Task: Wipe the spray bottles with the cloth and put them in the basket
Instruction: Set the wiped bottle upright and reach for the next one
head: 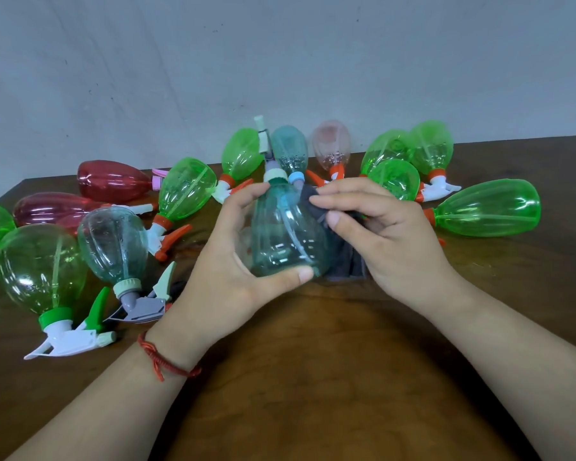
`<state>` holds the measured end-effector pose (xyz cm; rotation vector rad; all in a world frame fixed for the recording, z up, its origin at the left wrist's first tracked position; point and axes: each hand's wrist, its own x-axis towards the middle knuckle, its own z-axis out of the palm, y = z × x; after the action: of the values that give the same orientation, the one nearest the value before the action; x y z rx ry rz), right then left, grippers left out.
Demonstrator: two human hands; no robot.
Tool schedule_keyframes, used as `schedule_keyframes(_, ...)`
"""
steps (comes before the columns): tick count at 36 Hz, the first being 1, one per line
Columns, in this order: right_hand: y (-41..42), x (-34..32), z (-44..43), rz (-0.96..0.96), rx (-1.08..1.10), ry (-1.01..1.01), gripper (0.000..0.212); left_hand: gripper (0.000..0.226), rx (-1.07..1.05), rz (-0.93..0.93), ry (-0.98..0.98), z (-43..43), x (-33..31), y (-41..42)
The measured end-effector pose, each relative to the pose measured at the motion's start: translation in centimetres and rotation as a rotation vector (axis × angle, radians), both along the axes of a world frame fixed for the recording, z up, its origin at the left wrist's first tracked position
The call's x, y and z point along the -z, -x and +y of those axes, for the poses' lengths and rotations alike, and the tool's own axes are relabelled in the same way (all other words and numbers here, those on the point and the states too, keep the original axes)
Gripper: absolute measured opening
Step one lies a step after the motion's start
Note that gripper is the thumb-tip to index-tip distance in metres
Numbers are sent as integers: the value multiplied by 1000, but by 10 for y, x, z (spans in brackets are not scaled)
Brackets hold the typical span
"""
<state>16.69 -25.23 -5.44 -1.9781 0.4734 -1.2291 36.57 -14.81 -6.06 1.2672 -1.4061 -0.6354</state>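
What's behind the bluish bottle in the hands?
A dark cloth, pinched by the right hand, peeks out behind the teal bottle that the left hand grips. The cloth's covered part cannot be seen.

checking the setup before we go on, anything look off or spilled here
No spill or damage shows. The spare bottles all lie tipped over, scattered across the table, and no basket is in view.

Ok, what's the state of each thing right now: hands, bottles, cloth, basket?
left hand: grips the held bottle.
held bottle: teal, sprayer on, pointing away from the person.
right hand: holds the cloth against the held bottle.
cloth: dark, bunched under the right hand.
other bottles: lying on the table, sprayers on.
basket: not in view.
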Motion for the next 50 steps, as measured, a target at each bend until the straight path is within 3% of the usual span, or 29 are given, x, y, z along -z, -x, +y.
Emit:
schedule_keyframes(7,1,-4,-7,-149,-99,-333,25,102,198,-39,-14,5,0,7)
schedule_keyframes(18,1,1,-7,-17,-47,-87,28,110,161,-236,5,3,1,4)
schedule_keyframes(29,1,6,3,125,-62,37,29,102,-136,-14,34,-9,3,-11)
schedule_keyframes(39,0,6,7,138,-23,122,29,101,-133,6,20,-10,2,-13)
schedule_keyframes(45,-1,9,-3,48,29,-35,28,103,37,-71,-60,-4,4,-5)
schedule_keyframes(50,1,5,-10,-109,-70,-371,28,101,217,-41,-87,2,5,6)
